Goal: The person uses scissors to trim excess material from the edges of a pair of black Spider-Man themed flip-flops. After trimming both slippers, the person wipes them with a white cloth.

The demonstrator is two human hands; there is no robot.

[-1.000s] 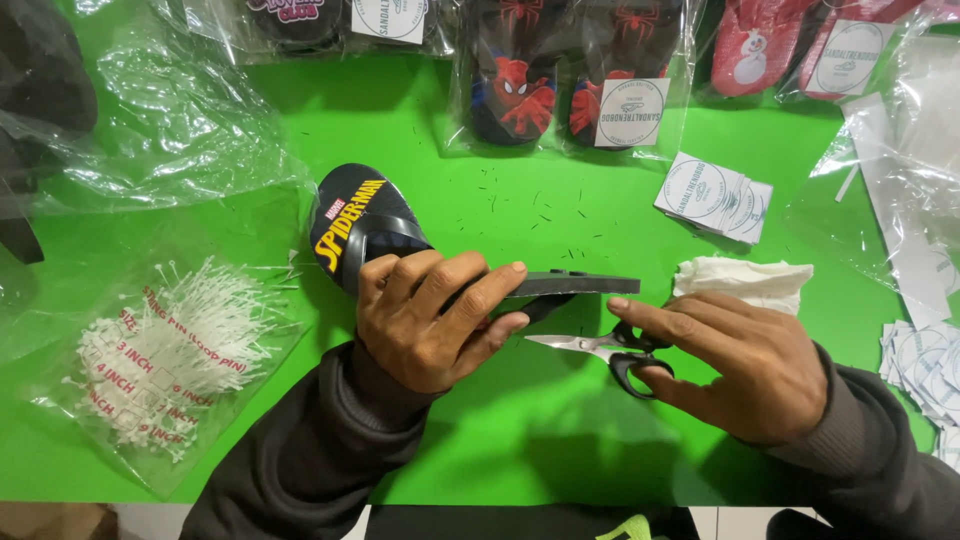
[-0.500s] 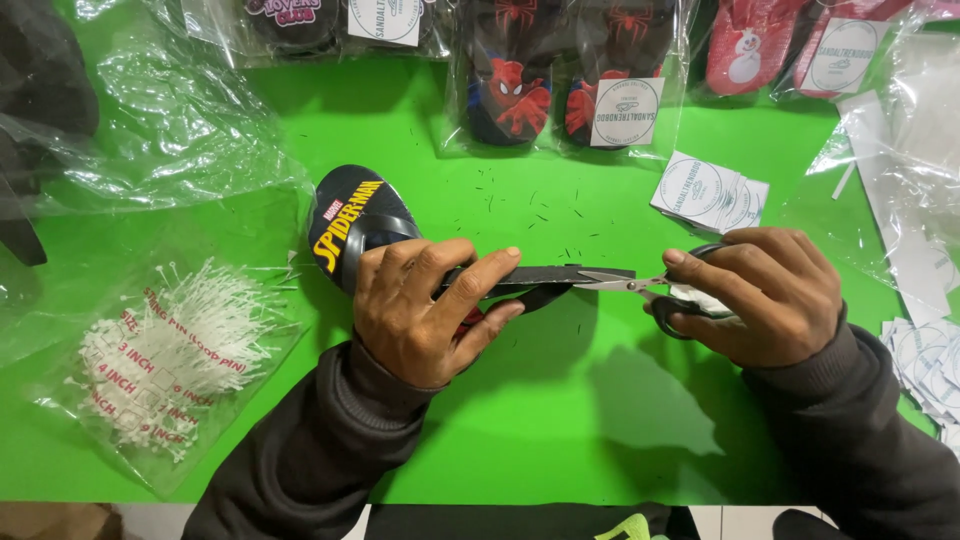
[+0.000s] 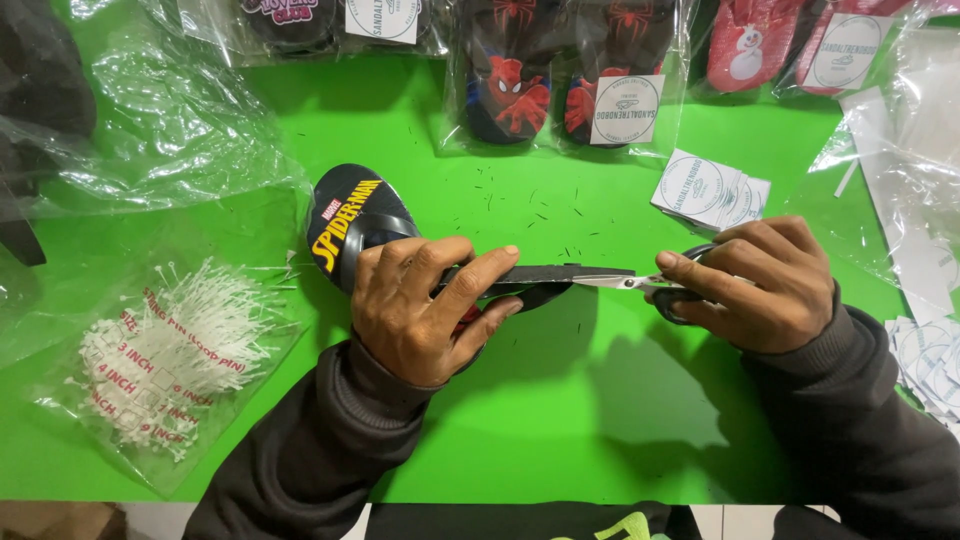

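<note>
Sandal (image 3: 355, 225), black w/ yellow lettering on the footbed, was held on edge over the green bench (image 3: 560, 420), mid-frame, heel end pointing right. Far left: clear bag of white plastic tag pins (image 3: 165, 345) lay flat on bench, well apart from the work; crumpled clear plastic wrap (image 3: 170, 130) behind it.

Left hand (image 3: 420, 310) had its grip closed round the sandal's middle, thumb under, fingers (image 3: 480, 275) stretched along the top edge toward the heel. Risk: fingertips sat near the blade line, so if the sandal slipped or the cut ran long, a nick looked possible.

Scissors (image 3: 625, 283) came in from the right, blade tips touching the heel-end edge; blades looked nearly shut, can't tell what exactly was between them — too small. Risk: thin sole edge could twist in the one-hand hold, blades could bite foam instead of a stray thread/tag.

Right hand (image 3: 760, 285) had its grip closed on the scissor handles, finger through the loop.

Behind: bagged sandal pairs (image 3: 560, 80) along the back, stack of round-print label cards (image 3: 710, 190) near the right hand, more cards (image 3: 925, 350) at far right edge. Small dark trimmings (image 3: 540, 200) were scattered on bench; an elbow sweep could knock the cards.
</note>
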